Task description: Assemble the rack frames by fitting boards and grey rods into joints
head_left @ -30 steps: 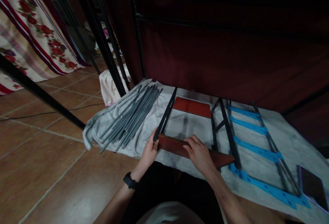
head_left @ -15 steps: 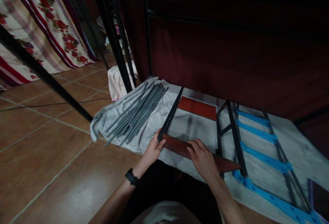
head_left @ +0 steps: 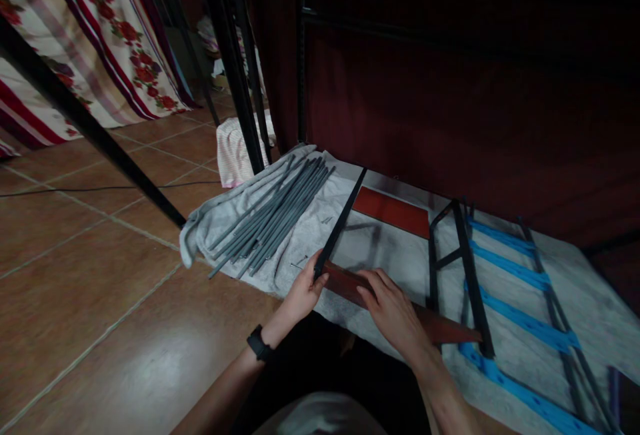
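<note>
My left hand (head_left: pixel 304 292) grips the near end of a black metal bar (head_left: pixel 343 222), right where it meets the left end of a reddish-brown wooden board (head_left: pixel 440 328). My right hand (head_left: pixel 391 310) rests on top of that board near its middle, fingers curled over its far edge. The board stands on its long edge across the front of a grey cloth (head_left: pixel 385 248). A second red board (head_left: pixel 391 211) lies flat further back between the black bar and a black metal side frame (head_left: pixel 465 268).
A bundle of several grey rods (head_left: pixel 280 218) lies on the cloth's left part. Blue-taped black ladder frames (head_left: pixel 520 302) lie to the right. Black shelf uprights (head_left: pixel 235 62) and a dark red curtain stand behind. Tiled floor (head_left: pixel 90 288) and a floral cloth (head_left: pixel 65 55) fill the left.
The view has drifted so everything sits a little more to the right and higher. Both hands stay on the board and bar, hardly shifted.
</note>
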Tool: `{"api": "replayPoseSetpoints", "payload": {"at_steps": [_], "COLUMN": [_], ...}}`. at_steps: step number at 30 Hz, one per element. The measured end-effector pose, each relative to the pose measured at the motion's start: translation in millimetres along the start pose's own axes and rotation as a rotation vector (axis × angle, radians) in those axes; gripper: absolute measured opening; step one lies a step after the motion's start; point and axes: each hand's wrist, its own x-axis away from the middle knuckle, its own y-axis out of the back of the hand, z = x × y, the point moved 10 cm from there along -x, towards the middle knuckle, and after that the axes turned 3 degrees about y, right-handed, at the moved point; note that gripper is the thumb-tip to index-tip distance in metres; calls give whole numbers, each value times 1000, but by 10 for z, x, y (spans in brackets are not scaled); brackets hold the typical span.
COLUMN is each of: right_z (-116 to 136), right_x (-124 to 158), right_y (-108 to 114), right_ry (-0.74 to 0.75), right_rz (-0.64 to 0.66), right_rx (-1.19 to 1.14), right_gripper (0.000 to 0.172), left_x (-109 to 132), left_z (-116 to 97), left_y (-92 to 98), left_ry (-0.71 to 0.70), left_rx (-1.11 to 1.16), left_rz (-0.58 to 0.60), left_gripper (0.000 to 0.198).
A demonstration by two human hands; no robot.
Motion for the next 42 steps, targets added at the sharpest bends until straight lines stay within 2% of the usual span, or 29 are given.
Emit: {"api": "replayPoseSetpoints", "payload": {"at_steps": [6, 10, 13, 15, 19, 22, 24, 30, 38, 42], "right_z": [371, 490, 530, 528, 501, 493, 496, 486, 464, 462], "right_x": [-310, -417, -433, -430, -427, -437, -443, -445, -448, -446], "right_y": [-208, -333, -370, -377, -385, -378, -370, -368, -382, -379], "right_ry": [123, 173, 212, 225, 239, 248, 247, 222, 230, 239], "right_rz": [161, 217, 203, 180, 161, 171, 184, 210, 204, 188], "right_rx": [131, 216, 267, 287, 258, 228, 199, 154, 154, 155], "right_gripper": [58, 61, 63, 65, 66, 64, 63, 63, 62, 63], "left_x": [43, 70, 102, 129, 190, 172, 124, -19, -78, -263], "left_z": [-13, -15, -2, 87, 481, 671, 702, 718, 736, 647], "left_y": [-34, -71, -10, 160, 739, 939, 906, 618, 659, 561], "left_ry": [-44, -42, -47, -25, 136, 171, 151, 171, 221, 149], "left_rx": [-24, -50, -75, -111, -267, -392, -476, -741, -766, -745], "left_rz": [-19, -21, -15, -60, -267, -273, -213, -24, 20, 4], "left_gripper": [60, 57, 53, 51, 37, 33, 33, 31, 26, 28]}}
